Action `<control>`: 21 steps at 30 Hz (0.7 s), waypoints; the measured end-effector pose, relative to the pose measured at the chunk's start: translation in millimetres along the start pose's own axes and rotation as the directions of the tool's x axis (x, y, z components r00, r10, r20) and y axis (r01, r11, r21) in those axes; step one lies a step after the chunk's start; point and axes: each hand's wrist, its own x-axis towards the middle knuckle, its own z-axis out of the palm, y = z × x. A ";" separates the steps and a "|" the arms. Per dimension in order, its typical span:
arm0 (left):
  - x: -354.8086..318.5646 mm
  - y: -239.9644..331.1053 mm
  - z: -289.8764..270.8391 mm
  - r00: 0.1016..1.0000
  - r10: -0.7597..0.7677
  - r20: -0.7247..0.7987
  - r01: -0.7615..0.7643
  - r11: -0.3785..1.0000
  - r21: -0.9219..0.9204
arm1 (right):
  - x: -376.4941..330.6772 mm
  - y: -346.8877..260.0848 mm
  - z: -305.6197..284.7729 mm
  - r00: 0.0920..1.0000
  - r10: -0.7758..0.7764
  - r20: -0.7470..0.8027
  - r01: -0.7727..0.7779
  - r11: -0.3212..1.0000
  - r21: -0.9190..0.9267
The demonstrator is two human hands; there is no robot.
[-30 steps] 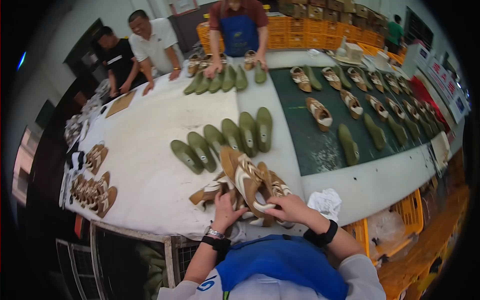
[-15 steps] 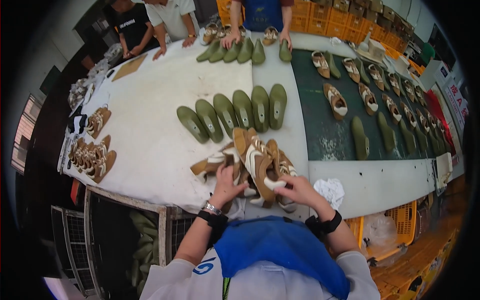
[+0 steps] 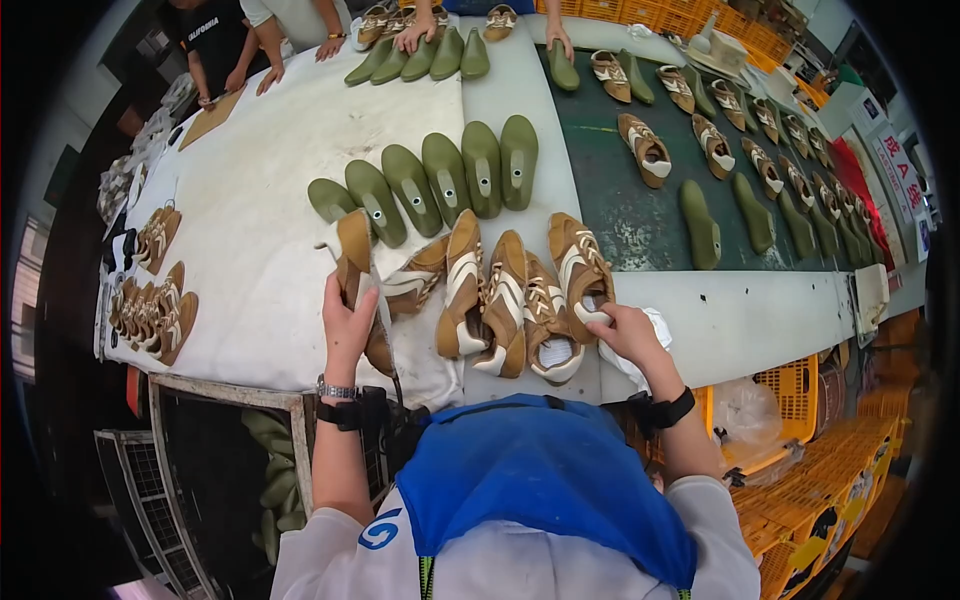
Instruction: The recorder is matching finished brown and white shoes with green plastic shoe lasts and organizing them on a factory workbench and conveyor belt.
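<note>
My left hand point(image 3: 347, 322) is closed round a brown-and-white sneaker point(image 3: 352, 246), tipped on edge at the left of the shoe group. My right hand point(image 3: 632, 336) pinches the heel of another sneaker point(image 3: 578, 262), its toe pointing away from me. Between the hands, several more laced sneakers point(image 3: 464, 290) stand side by side, toes away. One sneaker point(image 3: 422, 274) lies tilted beside the held left one, partly hidden. Just beyond them is a row of green shoe lasts point(image 3: 408, 190), the leftmost one partly covered by the left-hand sneaker.
A dark green belt point(image 3: 620, 235) on the right carries sneakers paired with lasts. Across the table a co-worker's hand point(image 3: 413, 36) rests on more lasts. Stacked sneakers point(image 3: 160, 310) sit far left; a crumpled white cloth point(image 3: 655, 340) lies by my right hand.
My hands have spread apart, the left carrying a sneaker leftward. The bunched sneakers now stand side by side. The co-worker's right-side last is now at the belt's edge. The view has shifted.
</note>
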 end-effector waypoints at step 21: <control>1.2 -63.5 16.0 0.894 -0.069 0.442 -0.186 0.841 0.508 | -3.2 4.7 7.9 0.983 0.102 0.155 -0.059 0.963 -0.261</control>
